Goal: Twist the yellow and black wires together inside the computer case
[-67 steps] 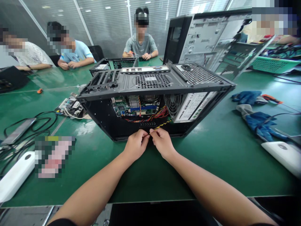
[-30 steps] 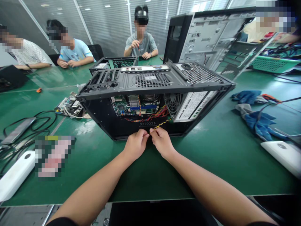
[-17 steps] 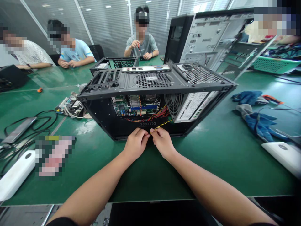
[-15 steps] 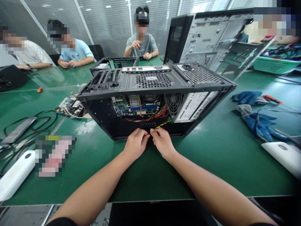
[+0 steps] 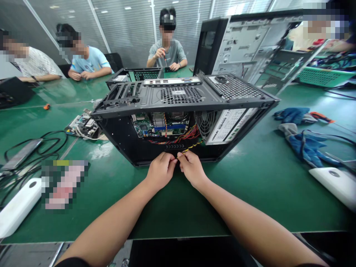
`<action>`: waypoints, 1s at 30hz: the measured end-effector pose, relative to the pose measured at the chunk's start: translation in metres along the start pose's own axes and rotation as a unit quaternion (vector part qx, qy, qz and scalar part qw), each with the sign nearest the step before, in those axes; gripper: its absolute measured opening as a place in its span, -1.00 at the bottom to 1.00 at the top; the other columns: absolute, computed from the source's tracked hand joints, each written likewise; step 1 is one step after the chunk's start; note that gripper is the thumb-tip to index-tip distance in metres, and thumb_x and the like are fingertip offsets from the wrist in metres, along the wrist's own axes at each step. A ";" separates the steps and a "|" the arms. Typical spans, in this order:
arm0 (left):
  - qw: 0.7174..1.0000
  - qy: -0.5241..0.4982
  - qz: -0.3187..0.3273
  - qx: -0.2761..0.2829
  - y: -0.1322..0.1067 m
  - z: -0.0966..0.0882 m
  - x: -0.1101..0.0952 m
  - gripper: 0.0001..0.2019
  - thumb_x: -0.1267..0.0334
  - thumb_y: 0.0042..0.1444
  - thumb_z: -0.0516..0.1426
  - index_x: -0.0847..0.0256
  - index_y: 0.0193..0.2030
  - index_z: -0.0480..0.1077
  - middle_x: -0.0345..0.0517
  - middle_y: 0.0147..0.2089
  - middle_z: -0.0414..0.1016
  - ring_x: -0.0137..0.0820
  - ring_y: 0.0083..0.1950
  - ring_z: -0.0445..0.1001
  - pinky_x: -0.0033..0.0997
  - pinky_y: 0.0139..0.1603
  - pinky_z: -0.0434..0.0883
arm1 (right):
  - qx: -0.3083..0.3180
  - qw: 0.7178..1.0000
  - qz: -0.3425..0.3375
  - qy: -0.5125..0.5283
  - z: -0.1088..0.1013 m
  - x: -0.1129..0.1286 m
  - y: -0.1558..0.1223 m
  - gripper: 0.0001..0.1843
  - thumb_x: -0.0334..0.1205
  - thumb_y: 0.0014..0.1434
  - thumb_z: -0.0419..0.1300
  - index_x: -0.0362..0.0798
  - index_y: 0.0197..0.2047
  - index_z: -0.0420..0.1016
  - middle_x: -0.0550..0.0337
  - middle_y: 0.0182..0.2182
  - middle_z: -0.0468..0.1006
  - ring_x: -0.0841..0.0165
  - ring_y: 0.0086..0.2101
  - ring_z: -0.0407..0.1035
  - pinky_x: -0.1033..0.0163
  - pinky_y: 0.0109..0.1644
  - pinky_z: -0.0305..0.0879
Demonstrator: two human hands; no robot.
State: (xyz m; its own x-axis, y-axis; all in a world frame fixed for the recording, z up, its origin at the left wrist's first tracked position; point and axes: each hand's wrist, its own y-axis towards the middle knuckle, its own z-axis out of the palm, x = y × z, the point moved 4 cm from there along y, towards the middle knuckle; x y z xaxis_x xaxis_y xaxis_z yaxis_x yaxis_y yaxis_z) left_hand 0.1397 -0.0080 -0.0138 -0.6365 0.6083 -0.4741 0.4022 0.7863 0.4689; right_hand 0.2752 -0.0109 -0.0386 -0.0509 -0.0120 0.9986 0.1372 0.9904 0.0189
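An open black computer case [image 5: 125, 148] stands in front of me on the green table. Inside it show a motherboard [image 5: 144, 128], a bundle of coloured wires [image 5: 183, 138] and a power supply [image 5: 230, 126] with its fan. A twisted yellow-and-black cable [image 5: 193, 146] runs from near the power supply down to the case's lower front edge. There my right hand [image 5: 192, 167] pinches it between thumb and fingers. Close beside, my left hand [image 5: 161, 168] is also closed in a pinch at the cable's near end, which the fingertips mostly hide.
A loose circuit board [image 5: 85, 126], black cables [image 5: 59, 139] and a white device [image 5: 20, 207] lie to the left. Blue gloves [image 5: 303, 144] and another white device [image 5: 336, 185] are at the right. Behind stands another open case [image 5: 239, 44]; a person across holds a screwdriver [image 5: 165, 56].
Both hands stay almost still at the case's lower edge, pinching the cable. The person across has shifted the screwdriver slightly.
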 end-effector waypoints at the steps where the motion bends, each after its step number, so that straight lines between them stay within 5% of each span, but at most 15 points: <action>1: 1.000 0.000 -0.003 0.000 0.000 0.000 0.000 -0.90 0.35 0.30 0.07 0.19 -0.27 0.36 -0.13 -0.31 0.44 -0.35 -0.29 0.42 -0.35 -0.23 0.39 | 0.001 1.000 0.000 0.001 0.000 0.001 0.000 -0.61 0.08 0.23 0.15 0.03 -0.49 0.22 0.35 -0.68 0.28 0.42 -0.64 0.18 0.27 -0.53 0.12; 30: 1.000 0.008 -0.020 0.007 0.000 -0.001 0.001 -0.87 0.33 0.34 0.02 0.16 -0.25 0.33 -0.13 -0.30 0.45 -0.34 -0.28 0.45 -0.38 -0.24 0.38 | 0.000 0.999 -0.011 -0.033 -0.001 0.010 -0.002 -0.64 0.04 0.22 0.13 0.01 -0.49 0.28 0.30 -0.64 0.36 0.41 -0.62 0.25 0.27 -0.51 0.18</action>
State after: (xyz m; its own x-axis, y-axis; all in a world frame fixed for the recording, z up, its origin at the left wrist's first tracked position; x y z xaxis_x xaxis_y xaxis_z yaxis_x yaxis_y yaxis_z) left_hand 0.1386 -0.0081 -0.0137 -0.6625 0.5750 -0.4801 0.3861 0.8113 0.4390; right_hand 0.2752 -0.0134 -0.0290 -0.1197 -0.0240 0.9925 0.1345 0.9901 0.0402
